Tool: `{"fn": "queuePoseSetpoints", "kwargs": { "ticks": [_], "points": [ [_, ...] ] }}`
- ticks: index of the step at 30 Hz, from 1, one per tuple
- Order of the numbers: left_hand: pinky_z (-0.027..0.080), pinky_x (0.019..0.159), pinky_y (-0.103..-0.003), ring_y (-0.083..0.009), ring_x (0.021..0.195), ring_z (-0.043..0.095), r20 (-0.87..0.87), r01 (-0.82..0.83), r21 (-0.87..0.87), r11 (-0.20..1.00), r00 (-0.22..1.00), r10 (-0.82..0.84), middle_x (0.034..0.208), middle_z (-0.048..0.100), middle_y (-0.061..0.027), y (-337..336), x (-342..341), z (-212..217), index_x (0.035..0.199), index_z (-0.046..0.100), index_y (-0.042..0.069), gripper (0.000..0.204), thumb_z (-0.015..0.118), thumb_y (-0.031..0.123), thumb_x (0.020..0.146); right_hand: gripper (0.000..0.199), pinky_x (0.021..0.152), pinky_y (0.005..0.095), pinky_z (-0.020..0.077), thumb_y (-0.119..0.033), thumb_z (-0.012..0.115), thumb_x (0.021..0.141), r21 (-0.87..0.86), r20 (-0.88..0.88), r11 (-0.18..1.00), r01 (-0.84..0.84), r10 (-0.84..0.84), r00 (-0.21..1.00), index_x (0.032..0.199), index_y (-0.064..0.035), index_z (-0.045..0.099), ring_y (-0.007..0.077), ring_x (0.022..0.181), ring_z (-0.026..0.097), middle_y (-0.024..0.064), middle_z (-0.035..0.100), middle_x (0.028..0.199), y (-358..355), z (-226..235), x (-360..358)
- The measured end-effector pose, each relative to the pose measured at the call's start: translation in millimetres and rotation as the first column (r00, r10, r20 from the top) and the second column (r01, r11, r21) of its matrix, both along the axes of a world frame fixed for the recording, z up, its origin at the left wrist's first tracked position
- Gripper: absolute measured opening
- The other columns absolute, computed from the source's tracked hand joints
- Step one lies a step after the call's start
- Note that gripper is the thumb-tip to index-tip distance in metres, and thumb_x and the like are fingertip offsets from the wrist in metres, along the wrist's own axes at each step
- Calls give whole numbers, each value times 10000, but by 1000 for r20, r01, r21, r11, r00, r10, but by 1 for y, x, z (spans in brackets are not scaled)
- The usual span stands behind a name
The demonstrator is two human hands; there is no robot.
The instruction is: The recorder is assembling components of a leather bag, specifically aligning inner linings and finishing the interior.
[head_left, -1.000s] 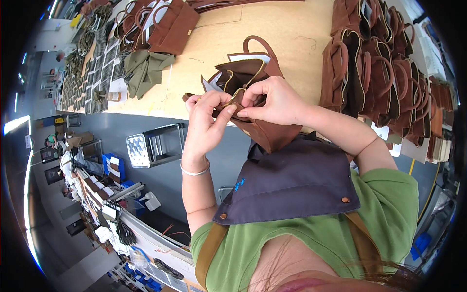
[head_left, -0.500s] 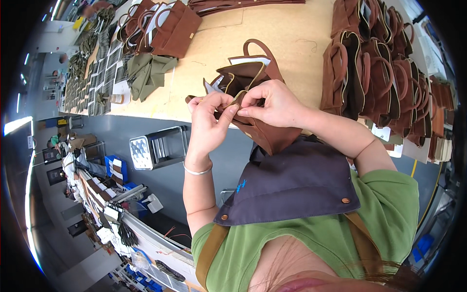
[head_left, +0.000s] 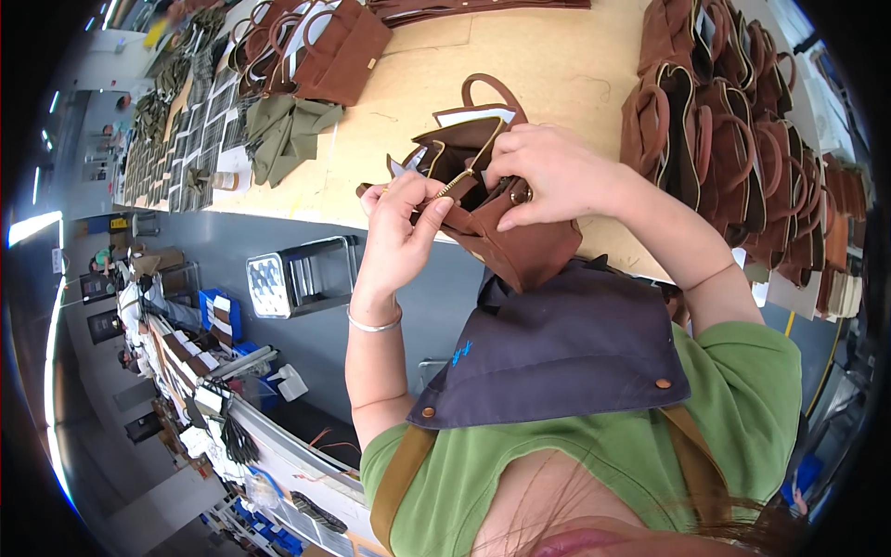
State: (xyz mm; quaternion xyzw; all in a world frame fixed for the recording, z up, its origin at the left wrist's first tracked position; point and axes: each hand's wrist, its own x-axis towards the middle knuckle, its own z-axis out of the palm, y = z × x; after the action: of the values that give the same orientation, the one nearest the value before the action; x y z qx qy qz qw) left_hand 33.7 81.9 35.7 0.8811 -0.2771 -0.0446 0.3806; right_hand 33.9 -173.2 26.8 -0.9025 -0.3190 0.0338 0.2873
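- The brown handbag (head_left: pixel 529 249) is at the table's near edge, just in front of the person's body, mouth open and tilted; what supports its base cannot be told.
- A gold-toned zipper (head_left: pixel 453 184) runs along the bag's opening; the lining is dark brown.
- One looped handle (head_left: pixel 490 82) stands up on the far side, with a white sheet (head_left: pixel 464 116) below it.
- The left hand (head_left: pixel 401 237) pinches the zipper's near-left stretch between thumb and forefinger, its other fingers curled behind.
- The right hand (head_left: pixel 557 176) arches over the bag's right side, thumb spread away from bent fingers; whether the fingertips press on the rim cannot be told.
- A small shiny round piece (head_left: pixel 521 196) shows under the right palm, too small to identify.
- A silver bangle (head_left: pixel 374 325) circles the left wrist.
- The person wears a dark apron (head_left: pixel 566 353) over a green T-shirt (head_left: pixel 594 446).
- The pale wooden table (head_left: pixel 557 84) bears more brown handbags (head_left: pixel 343 56) at far left, beside olive fabric (head_left: pixel 290 135) and plaid pieces (head_left: pixel 204 125).
- Open brown bags (head_left: pixel 733 139) stand in rows on the right.
- A metal step stool (head_left: pixel 302 277) stands on the grey floor, left.
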Motion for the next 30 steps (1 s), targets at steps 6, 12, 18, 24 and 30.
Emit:
{"fn": "queuePoseSetpoints", "kwargs": {
  "ticks": [6, 12, 18, 24, 30],
  "points": [
    [261, 886, -349, -174, 829, 510, 70, 57, 15, 998, 996, -58, 820, 575, -3, 0, -2, 17, 896, 705, 96, 140, 767, 201, 828, 430, 770, 410, 493, -375, 846, 667, 1, -34, 999, -55, 55, 998, 945, -80, 704, 292, 925, 607, 77, 622, 882, -6, 18, 2],
    [337, 896, -363, -196, 977, 522, 106, -21, 100, 995, 994, 10, 996, 618, -9, 13, 6, 5, 949, 672, 69, 214, 784, 140, 782, 366, 691, 400, 495, -341, 823, 704, -42, -113, 989, -141, 135, 984, 895, -58, 691, 282, 800, 624, 80, 621, 829, 5, 17, 5],
    [460, 748, -355, -253, 832, 581, 364, 55, 203, 978, 923, -128, 988, 680, -24, -19, -19, 27, 992, 631, 87, 255, 756, 78, 771, 168, 648, 372, 488, -184, 691, 819, 127, -191, 951, -281, 301, 934, 901, -38, 691, 250, 729, 626, 89, 627, 776, 1, 8, 22],
    [461, 702, -370, -262, 759, 556, 240, 78, 256, 964, 960, -141, 805, 641, -37, -20, -18, 15, 908, 621, 102, 176, 746, 100, 785, 174, 720, 368, 523, -132, 609, 879, 41, -434, 944, -327, 312, 845, 966, -40, 729, 234, 763, 676, 108, 720, 828, 5, 21, 42],
    [454, 683, -340, -240, 746, 534, 178, 163, 78, 983, 968, -175, 796, 621, -29, -15, -15, 3, 872, 634, 89, 134, 751, 78, 807, 121, 687, 378, 508, -91, 646, 854, -19, -284, 919, -394, 373, 883, 935, -36, 718, 272, 761, 657, 108, 683, 840, 17, 14, 51]
  ]
}}
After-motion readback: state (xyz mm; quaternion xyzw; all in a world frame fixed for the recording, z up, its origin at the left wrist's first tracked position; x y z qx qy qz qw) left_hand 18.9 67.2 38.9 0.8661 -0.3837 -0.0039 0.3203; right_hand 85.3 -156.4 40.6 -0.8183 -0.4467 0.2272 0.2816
